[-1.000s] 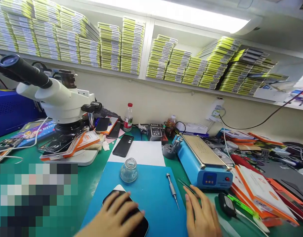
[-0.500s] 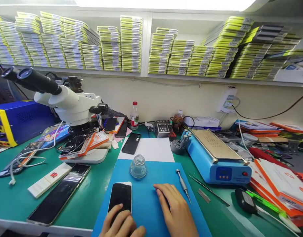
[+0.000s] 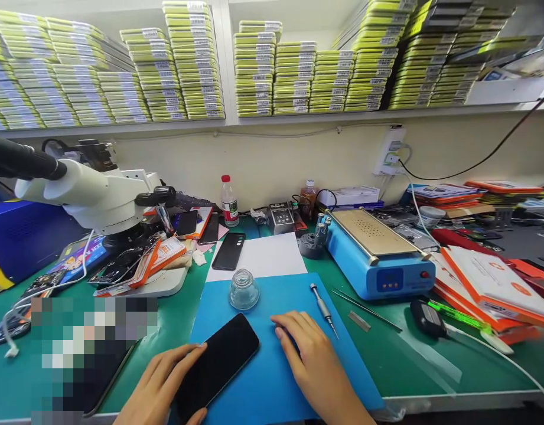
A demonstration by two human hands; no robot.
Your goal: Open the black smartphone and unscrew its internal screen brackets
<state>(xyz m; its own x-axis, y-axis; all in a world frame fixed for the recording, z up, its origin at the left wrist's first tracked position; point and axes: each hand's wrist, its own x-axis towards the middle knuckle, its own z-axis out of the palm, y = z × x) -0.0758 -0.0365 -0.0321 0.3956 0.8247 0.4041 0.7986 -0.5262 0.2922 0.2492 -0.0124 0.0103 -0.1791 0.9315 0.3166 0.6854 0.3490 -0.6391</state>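
A smartphone (image 3: 225, 361) with a dark screen lies slanted over the blue mat (image 3: 272, 389), its top end pointing up and right. My left hand (image 3: 159, 378) grips its lower left part, fingers along the left edge and thumb at the bottom edge. To the right, my right hand (image 3: 313, 360) rests on the mat with its fingers stretched out and nothing visible in them. A clear glass jar (image 3: 244, 291) stands just beyond the phone. Right of my right hand lies a precision screwdriver (image 3: 323, 310). Further right are tweezers (image 3: 371, 311) and a small flat metal blade (image 3: 359, 321).
A blue machine with a perforated plate (image 3: 387, 280) stands at right. A microscope (image 3: 83, 200) rises at left. Behind the mat, a black phone case (image 3: 228, 251) lies partly on white paper (image 3: 272, 260). A pixelated patch hides part of the left table.
The phone has turned clockwise and shifted right and up. My left hand has gone from lying over its lower screen to gripping its side. My right hand stays nearly in place. The camera view has shifted.
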